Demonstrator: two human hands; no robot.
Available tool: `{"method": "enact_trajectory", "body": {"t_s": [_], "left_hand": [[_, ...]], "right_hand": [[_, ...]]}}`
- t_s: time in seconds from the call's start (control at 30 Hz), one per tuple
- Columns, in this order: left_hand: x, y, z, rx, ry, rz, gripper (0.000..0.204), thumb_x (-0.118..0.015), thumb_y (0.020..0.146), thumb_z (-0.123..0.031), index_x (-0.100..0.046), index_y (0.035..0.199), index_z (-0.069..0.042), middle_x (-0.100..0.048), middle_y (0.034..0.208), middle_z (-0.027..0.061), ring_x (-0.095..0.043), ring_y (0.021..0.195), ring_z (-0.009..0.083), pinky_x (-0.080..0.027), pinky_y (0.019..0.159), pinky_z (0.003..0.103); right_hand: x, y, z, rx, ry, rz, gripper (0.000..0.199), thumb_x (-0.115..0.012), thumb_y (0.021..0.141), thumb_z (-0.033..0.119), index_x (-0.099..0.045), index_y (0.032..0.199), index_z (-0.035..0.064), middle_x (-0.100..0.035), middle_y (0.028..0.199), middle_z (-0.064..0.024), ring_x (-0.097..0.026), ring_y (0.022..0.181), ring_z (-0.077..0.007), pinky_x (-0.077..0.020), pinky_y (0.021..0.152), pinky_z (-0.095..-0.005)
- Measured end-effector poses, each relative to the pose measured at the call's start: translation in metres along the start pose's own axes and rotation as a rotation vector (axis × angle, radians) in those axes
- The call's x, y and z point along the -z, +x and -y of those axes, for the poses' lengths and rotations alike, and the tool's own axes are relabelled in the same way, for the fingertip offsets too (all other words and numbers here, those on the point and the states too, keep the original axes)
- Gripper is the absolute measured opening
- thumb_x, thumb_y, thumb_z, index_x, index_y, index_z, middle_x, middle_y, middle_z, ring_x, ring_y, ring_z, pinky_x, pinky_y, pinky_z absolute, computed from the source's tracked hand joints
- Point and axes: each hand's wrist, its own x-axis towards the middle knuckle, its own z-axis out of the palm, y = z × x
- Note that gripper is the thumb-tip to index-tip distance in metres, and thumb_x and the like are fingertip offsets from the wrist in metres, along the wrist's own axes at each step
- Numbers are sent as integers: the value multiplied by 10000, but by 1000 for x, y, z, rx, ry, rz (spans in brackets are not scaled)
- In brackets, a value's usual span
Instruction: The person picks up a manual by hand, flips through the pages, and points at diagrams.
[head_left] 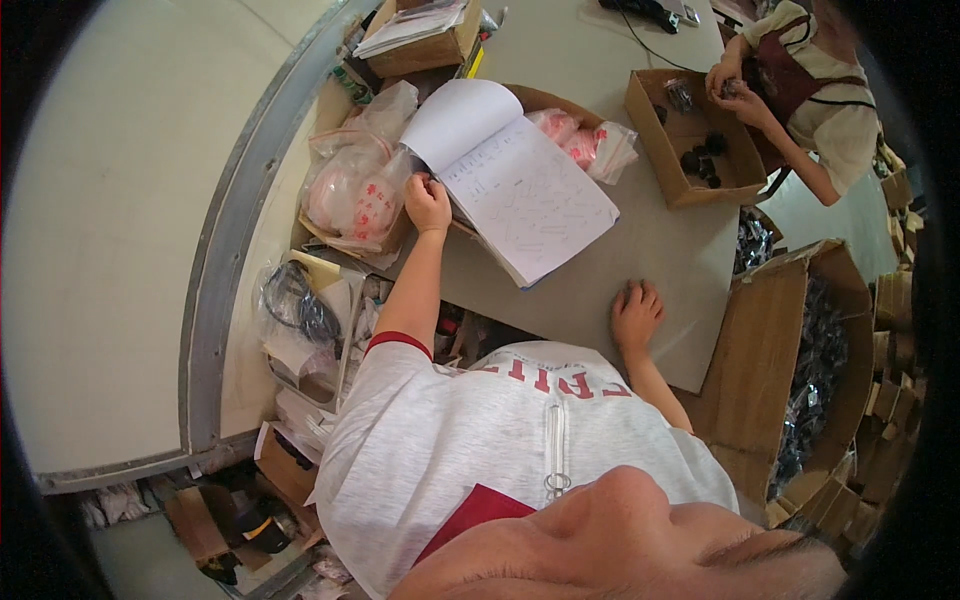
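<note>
An open writing pad (540,200) with handwritten pages lies tilted on the grey table, its top sheets (462,120) folded back. My left hand (428,205) is at the pad's left edge with its fingers curled closed; what is between them, if anything, is hidden. To the left of that hand, clear plastic bags (352,195) with red print fill a cardboard box. My right hand (638,315) rests on the tabletop to the right of the pad. Its fingers are apart, and nothing is in it.
Across the table a co-worker's hands (735,88) hold a small item over a cardboard box (690,190) with dark parts. A big carton (750,350) of dark packed items stands at my right. A paper-filled box (425,50) sits at the back left.
</note>
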Motion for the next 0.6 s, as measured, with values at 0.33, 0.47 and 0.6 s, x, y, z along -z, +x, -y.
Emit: {"method": "enact_trajectory", "body": {"t_s": [0.33, 0.47, 0.6], "left_hand": [[2, 1, -4, 12, -17, 25, 123, -522, 767, -89, -525, 863, -11, -565, 829, 168, -544, 791, 360, -440, 700, 427], [0, 2, -4, 52, -21, 51, 131, -524, 773, -96, -521, 876, -16, -564, 834, 169, -546, 794, 370, -442, 699, 438], [3, 2, -5, -17, -41, 85, 123, -520, 777, -83, -516, 881, -17, -558, 844, 172, -545, 787, 371, -448, 678, 438]], "right_hand": [[3, 0, 6, -11, -15, -23, 378, -582, 787, 271, -540, 1129, 116, -463, 1274, -115, -410, 1185, -326, -292, 968, -498], [5, 0, 7, -22, -9, 23, 393, -598, 786, 267, -532, 1142, 114, -459, 1274, -116, -406, 1183, -333, -284, 970, -506], [-6, 10, -24, -150, -6, 33, 425, -610, 790, 268, -518, 1175, 116, -440, 1296, -140, -389, 1199, -349, -277, 969, -530]]}}
